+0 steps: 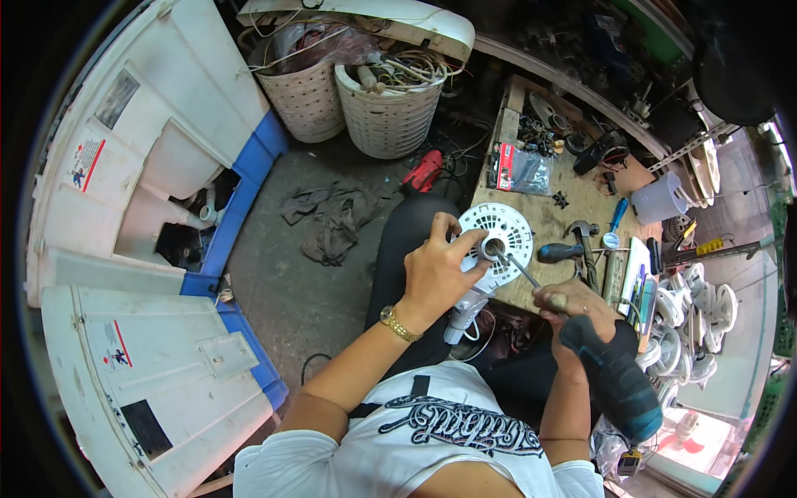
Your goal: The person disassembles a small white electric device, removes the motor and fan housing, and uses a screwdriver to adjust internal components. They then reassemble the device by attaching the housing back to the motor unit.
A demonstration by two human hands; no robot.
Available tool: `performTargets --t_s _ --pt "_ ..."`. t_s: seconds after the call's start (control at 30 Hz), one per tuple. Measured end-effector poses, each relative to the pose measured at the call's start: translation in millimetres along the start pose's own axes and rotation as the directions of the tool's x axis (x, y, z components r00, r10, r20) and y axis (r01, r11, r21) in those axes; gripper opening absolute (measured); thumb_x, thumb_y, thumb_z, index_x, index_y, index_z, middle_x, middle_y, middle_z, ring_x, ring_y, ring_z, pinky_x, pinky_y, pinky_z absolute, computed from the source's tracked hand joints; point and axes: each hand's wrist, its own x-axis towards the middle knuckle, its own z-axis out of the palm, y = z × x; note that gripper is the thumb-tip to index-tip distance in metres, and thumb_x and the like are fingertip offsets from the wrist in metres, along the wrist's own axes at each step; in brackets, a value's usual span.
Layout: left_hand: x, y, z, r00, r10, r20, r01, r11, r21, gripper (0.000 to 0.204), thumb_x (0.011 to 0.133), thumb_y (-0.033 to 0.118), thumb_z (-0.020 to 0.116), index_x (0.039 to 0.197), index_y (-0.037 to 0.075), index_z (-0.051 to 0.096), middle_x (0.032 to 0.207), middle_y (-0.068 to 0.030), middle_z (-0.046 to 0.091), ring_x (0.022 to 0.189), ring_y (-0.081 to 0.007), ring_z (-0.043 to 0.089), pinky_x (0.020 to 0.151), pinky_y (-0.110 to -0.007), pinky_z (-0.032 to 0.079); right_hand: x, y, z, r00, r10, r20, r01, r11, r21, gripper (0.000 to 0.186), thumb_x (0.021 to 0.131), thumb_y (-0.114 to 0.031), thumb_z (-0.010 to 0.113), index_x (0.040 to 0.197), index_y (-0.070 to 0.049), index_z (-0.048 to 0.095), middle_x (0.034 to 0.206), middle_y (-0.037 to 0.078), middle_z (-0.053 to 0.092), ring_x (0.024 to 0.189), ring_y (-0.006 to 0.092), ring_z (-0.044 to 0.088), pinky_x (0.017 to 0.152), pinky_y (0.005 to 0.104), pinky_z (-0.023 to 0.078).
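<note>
A round white vented housing (516,226), like a fan motor cover, rests over my lap at the table's edge. A white neck piece (465,315) extends below it. My left hand (440,270) is closed on the housing, with thumb and forefinger around the small round hub (491,247) at its middle. My right hand (579,300) is wrapped around a black and teal power drill (614,378), whose body extends back over my right forearm. From that hand a long thin metal shaft (523,270) reaches to the hub. The hub's inside is too small to make out.
On the wooden table (569,212) lie a screwdriver (560,252), a hammer (584,236), a plastic packet (527,170) and a purple-grey bucket (660,199). White coil-like parts (689,311) crowd the right. Wire-filled baskets (390,116), a rag (332,216) and white-blue panels (149,349) stand or lie leftward.
</note>
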Motion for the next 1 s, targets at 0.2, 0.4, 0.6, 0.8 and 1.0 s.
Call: performTargets --t_s 0.2,0.4,0.6,0.8,1.0 --pt "0 0 0 1.0 0.003 0.009 -0.003 1.0 0.009 0.038 0.068 0.022 0.084 0.105 0.019 0.074 0.099 -0.0032 0.055 0.067 -0.0209 0.065 0.057 -0.036 0.053 -14 -1 23 0.893 0.283 -0.349 -0.266 0.959 0.098 0.023 0.091 -0.012 0.072 0.094 0.004 0.056 0.09 0.016 0.066 0.07 0.0216 0.067 0.059 0.0326 0.058" --pt "2 -6 -8 0.999 -0.042 -0.021 0.039 0.991 -0.127 0.041 0.067 0.02 0.085 0.106 0.012 0.072 0.095 -0.0046 0.057 0.072 -0.0225 0.065 0.061 -0.034 0.052 -9 4 10 0.948 0.247 -0.199 -0.218 0.963 0.157 0.026 0.092 -0.017 0.071 0.096 0.001 0.053 0.098 0.017 0.062 0.067 0.024 0.068 0.061 0.034 0.06" --pt "-10 6 -24 0.992 0.11 -0.066 -0.118 0.982 -0.149 0.045 0.067 0.018 0.086 0.109 0.013 0.072 0.093 -0.0066 0.057 0.072 -0.0227 0.063 0.062 -0.035 0.051 -5 -8 0 0.984 0.152 -0.093 -0.158 0.985 -0.063 0.026 0.082 -0.01 0.078 0.088 -0.002 0.055 0.098 0.017 0.062 0.083 0.0256 0.068 0.072 0.0346 0.058" --pt "-1 40 -18 0.93 0.344 -0.127 -0.348 0.937 -0.008 0.035 0.076 0.027 0.08 0.11 0.022 0.075 0.106 -0.0023 0.059 0.065 -0.0169 0.065 0.057 -0.03 0.053 1 -16 -1 0.99 0.126 -0.056 -0.137 0.95 -0.28 0.031 0.067 -0.003 0.085 0.083 -0.005 0.058 0.094 0.011 0.057 0.083 0.0235 0.059 0.072 0.0331 0.051" --pt "2 43 -15 0.878 0.465 -0.114 -0.47 0.882 -0.028 0.028 0.069 0.025 0.083 0.096 0.024 0.076 0.101 -0.0011 0.058 0.063 -0.0157 0.063 0.053 -0.029 0.053 7 -17 -12 0.991 0.101 0.083 -0.072 0.952 -0.296 0.034 0.067 -0.003 0.084 0.093 -0.003 0.062 0.098 0.013 0.059 0.086 0.0215 0.061 0.072 0.0293 0.052"
